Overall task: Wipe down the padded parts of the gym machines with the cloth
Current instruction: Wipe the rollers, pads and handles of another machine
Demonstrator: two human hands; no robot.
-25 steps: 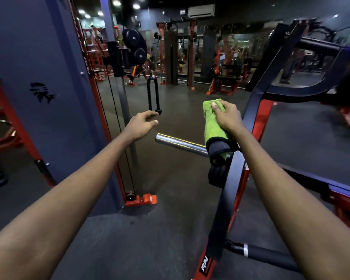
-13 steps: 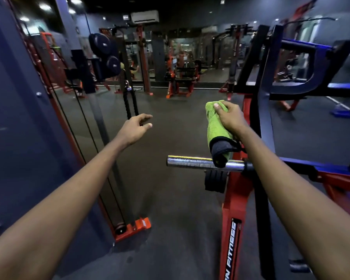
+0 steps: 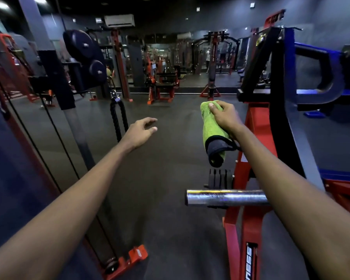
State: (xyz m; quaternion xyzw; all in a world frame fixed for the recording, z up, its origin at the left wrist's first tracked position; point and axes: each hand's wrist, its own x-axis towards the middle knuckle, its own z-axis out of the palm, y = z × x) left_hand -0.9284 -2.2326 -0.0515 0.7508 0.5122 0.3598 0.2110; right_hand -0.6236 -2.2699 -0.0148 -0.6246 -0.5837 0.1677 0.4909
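Fingers (image 3: pixel 212 107) of the right hand (image 3: pixel 225 119) clutch the cloth (image 3: pixel 210 132) above the steel bar (image 3: pixel 224 197); the left hand (image 3: pixel 138 132) is loosely spread. Dangling fabric may snag the bar.

Open floor (image 3: pixel 170 168) runs between the two hands and straight ahead of them, so there's a free lane forward. Just beyond the left hand (image 3: pixel 138 134) a black rope handle (image 3: pixel 119 118) hangs in the way. Farther out on that hand's left, a grey post (image 3: pixel 78 134) closes off the side. Below the right hand (image 3: pixel 223 118), which grips the cloth (image 3: pixel 211 132), a steel bar (image 3: pixel 224 197) juts out under the forearm. A small stack of plates (image 3: pixel 218 178) sits just above the bar. On that hand's right, the red frame (image 3: pixel 253 128) and the black upright (image 3: pixel 279 128) block the way.
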